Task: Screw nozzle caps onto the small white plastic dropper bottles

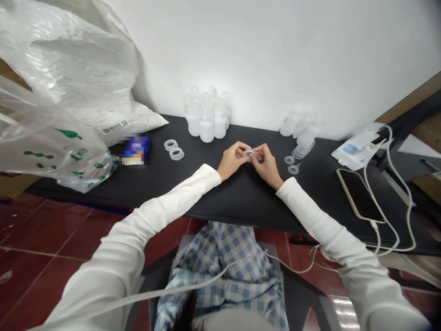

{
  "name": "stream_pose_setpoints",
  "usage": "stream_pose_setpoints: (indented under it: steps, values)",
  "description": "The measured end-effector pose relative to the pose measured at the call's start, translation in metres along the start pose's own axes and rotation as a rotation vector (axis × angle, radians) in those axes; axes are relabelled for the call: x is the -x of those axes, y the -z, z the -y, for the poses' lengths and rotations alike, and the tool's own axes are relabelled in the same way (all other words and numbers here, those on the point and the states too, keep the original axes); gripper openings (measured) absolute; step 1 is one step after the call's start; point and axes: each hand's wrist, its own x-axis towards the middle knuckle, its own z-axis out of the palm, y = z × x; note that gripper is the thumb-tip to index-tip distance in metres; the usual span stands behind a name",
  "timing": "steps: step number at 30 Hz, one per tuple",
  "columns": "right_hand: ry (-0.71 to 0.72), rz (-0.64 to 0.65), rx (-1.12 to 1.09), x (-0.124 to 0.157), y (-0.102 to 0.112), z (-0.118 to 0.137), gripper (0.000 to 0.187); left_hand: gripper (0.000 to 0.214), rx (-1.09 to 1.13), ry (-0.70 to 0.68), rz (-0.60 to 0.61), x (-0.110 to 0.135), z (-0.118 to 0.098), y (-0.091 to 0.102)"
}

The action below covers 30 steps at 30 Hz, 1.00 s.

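My left hand and my right hand meet over the middle of the black table. Both pinch one small clear plastic ring between their fingertips. Both arms wear white sleeves. Two more clear rings lie on the table to the left. A cluster of small clear bottles stands upright against the white wall behind my hands. Further clear bottles lie on their sides at the right, with small clear nipple-like parts beside them.
Large clear plastic bags pile up at the left end, with a blue packet beside them. A phone on a white cable and a white box lie at the right. Below is red tiled floor.
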Motion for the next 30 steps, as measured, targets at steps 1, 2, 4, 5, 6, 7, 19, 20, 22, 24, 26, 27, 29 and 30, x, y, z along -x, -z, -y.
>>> stream_pose_setpoints:
  steps: [1, 2, 4, 5, 6, 7, 19, 20, 22, 24, 26, 27, 29, 30]
  values:
    - [-0.003, 0.015, -0.010, 0.000, 0.000, 0.000, 0.037, 0.021, 0.000, 0.019, -0.012, -0.001, 0.001, 0.001]
    - [-0.002, 0.032, -0.020, 0.000, -0.001, -0.001, 0.039, 0.021, 0.002, 0.036, -0.023, -0.002, 0.001, 0.002]
    - [0.005, 0.057, -0.040, 0.000, -0.001, -0.002, 0.041, 0.021, 0.013, 0.048, -0.031, -0.003, 0.003, 0.003]
    - [0.009, 0.059, -0.051, 0.000, -0.001, -0.002, 0.042, 0.021, 0.023, 0.042, -0.024, -0.004, 0.004, 0.004]
    - [0.008, 0.054, -0.063, 0.000, -0.001, -0.003, 0.043, 0.020, 0.034, 0.028, -0.009, -0.004, 0.004, 0.004]
    - [0.004, 0.045, -0.076, 0.000, -0.001, -0.003, 0.043, 0.020, 0.045, 0.009, 0.009, -0.004, 0.005, 0.004]
    - [-0.079, -0.001, -0.231, 0.001, -0.004, -0.007, 0.053, 0.019, 0.109, 0.014, 0.068, -0.002, 0.008, 0.002]
    - [-0.078, 0.000, -0.230, 0.001, -0.004, -0.006, 0.053, 0.019, 0.109, 0.013, 0.067, -0.002, 0.008, 0.002]
    - [-0.070, -0.004, -0.215, 0.000, -0.003, -0.005, 0.051, 0.017, 0.107, 0.004, 0.067, -0.002, 0.008, 0.001]
    - [-0.057, -0.016, -0.177, 0.000, 0.000, -0.003, 0.047, 0.016, 0.109, -0.004, 0.069, -0.001, 0.008, 0.000]
    - [-0.040, -0.022, -0.122, 0.000, 0.002, -0.001, 0.042, 0.015, 0.119, -0.011, 0.074, -0.001, 0.009, 0.000]
    - [-0.031, -0.018, -0.098, 0.000, 0.003, -0.001, 0.040, 0.015, 0.126, -0.015, 0.074, -0.002, 0.009, 0.000]
    - [-0.016, 0.000, -0.088, 0.000, 0.004, -0.002, 0.042, 0.014, 0.139, -0.024, 0.059, -0.003, 0.011, 0.000]
    - [-0.014, 0.012, -0.105, 0.000, 0.003, -0.003, 0.046, 0.015, 0.146, -0.032, 0.042, -0.005, 0.012, 0.001]
